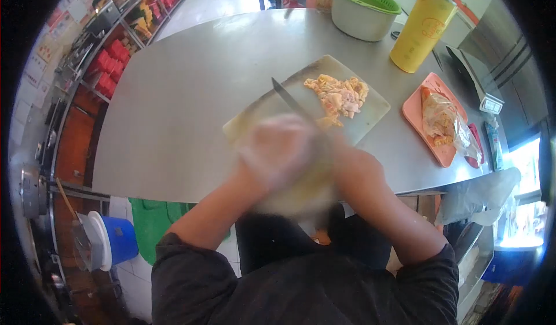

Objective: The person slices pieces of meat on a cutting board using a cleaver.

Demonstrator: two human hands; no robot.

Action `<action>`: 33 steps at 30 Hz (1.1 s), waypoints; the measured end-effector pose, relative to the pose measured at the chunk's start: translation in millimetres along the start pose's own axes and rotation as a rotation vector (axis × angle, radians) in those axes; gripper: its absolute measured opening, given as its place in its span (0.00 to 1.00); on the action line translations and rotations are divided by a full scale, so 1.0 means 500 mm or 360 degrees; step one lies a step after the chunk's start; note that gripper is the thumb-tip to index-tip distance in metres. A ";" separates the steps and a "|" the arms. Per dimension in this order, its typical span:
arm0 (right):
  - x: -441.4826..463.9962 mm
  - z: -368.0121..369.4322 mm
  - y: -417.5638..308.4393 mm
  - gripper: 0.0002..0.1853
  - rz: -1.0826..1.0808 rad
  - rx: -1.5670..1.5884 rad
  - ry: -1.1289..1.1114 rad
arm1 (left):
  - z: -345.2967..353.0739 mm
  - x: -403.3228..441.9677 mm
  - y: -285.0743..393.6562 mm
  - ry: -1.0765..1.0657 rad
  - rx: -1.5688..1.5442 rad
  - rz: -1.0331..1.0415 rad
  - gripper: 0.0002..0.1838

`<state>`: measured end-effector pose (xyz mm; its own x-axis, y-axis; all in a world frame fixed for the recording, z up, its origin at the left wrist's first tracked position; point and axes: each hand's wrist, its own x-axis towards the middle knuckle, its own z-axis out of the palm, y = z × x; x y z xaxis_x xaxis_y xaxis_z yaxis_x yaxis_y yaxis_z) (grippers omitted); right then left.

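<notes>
A knife (pixel 285 96) points up and to the left over the cutting board (pixel 255 112), its blade toward the far side. My right hand (pixel 356 169) is closed at the near end of the knife, and motion blurs it. My left hand (pixel 278 142), in a clear plastic glove, is beside the blade on the left; its fingers are too smeared to make out. Pieces of raw, pale yellow-pink chicken (pixel 341 95) lie heaped on the board's right part. Below my hands, a pale yellowish blurred area cannot be identified.
A pink tray (pixel 412 115) with a plastic bag of food (pixel 440 119) lies at the right. Behind stand a yellow cylinder (pixel 423 30) and a white tub with a green basket (pixel 362 18). A scale (pixel 489 104) is far right. A blue bucket (pixel 121 238) stands below left.
</notes>
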<state>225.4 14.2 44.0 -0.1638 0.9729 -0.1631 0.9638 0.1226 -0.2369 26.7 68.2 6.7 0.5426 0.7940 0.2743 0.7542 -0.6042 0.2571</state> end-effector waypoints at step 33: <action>0.057 0.080 0.026 0.09 -0.0271 0.0745 0.0475 | 0.022 -0.011 -0.017 0.0109 0.0223 0.0207 0.12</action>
<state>224.9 35.5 -2.1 -0.1764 0.9686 0.1752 0.7223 0.2483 -0.6455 21.3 69.7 -7.1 0.6161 0.7004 0.3604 0.7261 -0.6824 0.0849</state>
